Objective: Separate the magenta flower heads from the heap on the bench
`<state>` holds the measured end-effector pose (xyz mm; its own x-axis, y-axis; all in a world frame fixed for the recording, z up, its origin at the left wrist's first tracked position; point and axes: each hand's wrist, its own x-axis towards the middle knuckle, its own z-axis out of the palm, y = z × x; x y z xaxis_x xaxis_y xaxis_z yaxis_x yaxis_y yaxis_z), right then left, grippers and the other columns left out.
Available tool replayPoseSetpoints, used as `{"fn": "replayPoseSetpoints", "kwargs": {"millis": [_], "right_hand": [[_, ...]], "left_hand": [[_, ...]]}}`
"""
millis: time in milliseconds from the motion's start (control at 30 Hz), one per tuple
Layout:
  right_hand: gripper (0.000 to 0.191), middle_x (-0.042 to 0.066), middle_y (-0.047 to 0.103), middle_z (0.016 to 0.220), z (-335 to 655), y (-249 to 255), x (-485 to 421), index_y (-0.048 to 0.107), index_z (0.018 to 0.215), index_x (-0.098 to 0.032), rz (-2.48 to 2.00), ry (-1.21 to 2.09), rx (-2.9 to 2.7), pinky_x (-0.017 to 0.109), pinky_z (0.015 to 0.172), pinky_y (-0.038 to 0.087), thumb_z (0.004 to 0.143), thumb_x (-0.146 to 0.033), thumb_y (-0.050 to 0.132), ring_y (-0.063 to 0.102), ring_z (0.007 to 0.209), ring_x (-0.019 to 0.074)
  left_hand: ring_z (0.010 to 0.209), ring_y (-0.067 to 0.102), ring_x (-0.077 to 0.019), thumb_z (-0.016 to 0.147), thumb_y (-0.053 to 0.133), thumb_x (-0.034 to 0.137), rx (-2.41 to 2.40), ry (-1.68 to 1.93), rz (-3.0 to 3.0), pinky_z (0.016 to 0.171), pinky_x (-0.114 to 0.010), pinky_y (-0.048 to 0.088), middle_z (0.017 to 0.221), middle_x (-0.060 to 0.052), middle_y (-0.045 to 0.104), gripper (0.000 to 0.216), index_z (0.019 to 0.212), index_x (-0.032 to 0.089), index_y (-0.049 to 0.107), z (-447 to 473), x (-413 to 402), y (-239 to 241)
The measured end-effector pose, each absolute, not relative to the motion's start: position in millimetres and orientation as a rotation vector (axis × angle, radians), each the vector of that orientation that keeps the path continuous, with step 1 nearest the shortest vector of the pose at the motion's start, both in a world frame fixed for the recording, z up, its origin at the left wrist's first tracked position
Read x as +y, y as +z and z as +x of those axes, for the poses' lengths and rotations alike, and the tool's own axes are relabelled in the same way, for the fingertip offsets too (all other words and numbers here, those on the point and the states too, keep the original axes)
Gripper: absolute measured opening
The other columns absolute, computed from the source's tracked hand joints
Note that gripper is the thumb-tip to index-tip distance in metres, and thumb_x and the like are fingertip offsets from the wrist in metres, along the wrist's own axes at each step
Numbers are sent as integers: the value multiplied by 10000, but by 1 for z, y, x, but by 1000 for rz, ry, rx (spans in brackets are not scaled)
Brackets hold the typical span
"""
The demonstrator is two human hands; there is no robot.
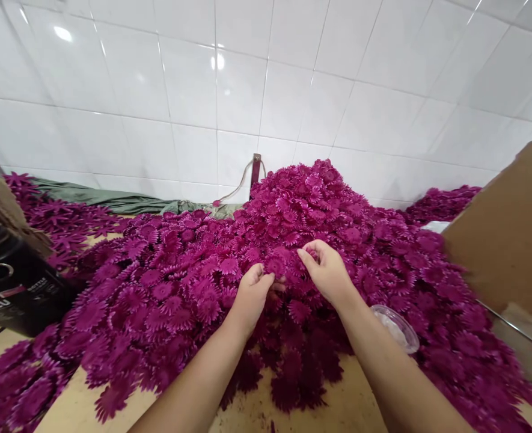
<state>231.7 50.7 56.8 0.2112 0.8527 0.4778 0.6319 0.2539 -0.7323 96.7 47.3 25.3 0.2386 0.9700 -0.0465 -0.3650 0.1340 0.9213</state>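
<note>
A big heap of magenta artificial flower heads (166,294) with fringed petals covers the table in front of me. Between the thumb and fingers of my left hand (253,293) is one flower head (275,264), held just above the heap. My right hand (329,273) is a short way to its right, thumb and index finger curled together in a pinch. Whether a small piece sits in that pinch cannot be made out. Beside my right forearm, a round clear plastic tub (395,328) with something whitish in it rests among the flowers.
A black printed box (17,282) stands at the left, a brown cardboard sheet (504,252) at the right. Behind the heap are a green cloth (103,197), a small upright post (255,171) with a cord, and a white tiled wall (193,84). Bare yellowish tabletop (324,400) shows in front.
</note>
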Motion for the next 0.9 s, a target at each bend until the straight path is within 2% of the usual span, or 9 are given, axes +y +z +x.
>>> {"fn": "replayPoseSetpoints", "kwargs": {"millis": [100,200,267,433,633,767,833,900], "right_hand": [[207,14,574,646,230,55,45,500,667,-181,-1487,295,-1519,290,624,404,725,-380,492,528,626,155],[255,55,622,887,228,56,43,543,885,-172,-1419,357,-1607,301,737,414,707,-354,528,560,803,176],[255,63,620,939,225,54,42,551,915,-171,-1402,418,-1657,296,759,411,718,-328,513,557,847,176],[137,2,584,649,222,50,43,544,697,-180,-1404,410,-1687,253,619,394,736,-283,463,521,631,138],[244,-55,391,455,259,54,65,415,529,-195,-1629,108,-1226,244,483,273,709,-347,479,350,444,97],[310,-71,317,415,260,55,61,375,474,-200,-1562,284,-1350,234,447,248,713,-371,470,311,413,81],[249,-68,368,423,249,55,52,423,515,-192,-1507,473,-1436,224,444,289,720,-329,456,355,407,80],[119,-56,458,474,237,56,43,498,635,-173,-1476,726,-1462,220,454,343,708,-257,454,431,421,86]], "left_hand": [[486,507,-79,562,568,187,773,1138,983,481,-187,363,588,47,575,170,722,158,522,99,46,25],[485,478,-64,549,589,179,721,1147,996,511,-189,377,593,55,560,196,737,156,540,99,44,26],[508,479,-71,573,598,215,723,1132,1014,525,-194,380,595,51,544,188,745,156,551,99,43,27],[522,437,-79,633,586,300,788,1142,1112,521,-200,361,561,55,473,164,659,160,506,98,43,23],[574,430,-98,696,539,328,846,1150,1365,587,-227,386,598,41,468,170,666,169,486,94,35,24],[616,490,-125,673,537,336,849,1109,1312,608,-247,418,628,19,530,171,681,166,512,92,32,28],[627,521,-135,646,528,306,868,1135,1229,587,-243,428,637,18,550,139,690,175,515,93,33,30],[594,538,-131,619,507,258,880,1121,1137,526,-229,427,634,29,551,137,737,188,504,93,33,33]]}}
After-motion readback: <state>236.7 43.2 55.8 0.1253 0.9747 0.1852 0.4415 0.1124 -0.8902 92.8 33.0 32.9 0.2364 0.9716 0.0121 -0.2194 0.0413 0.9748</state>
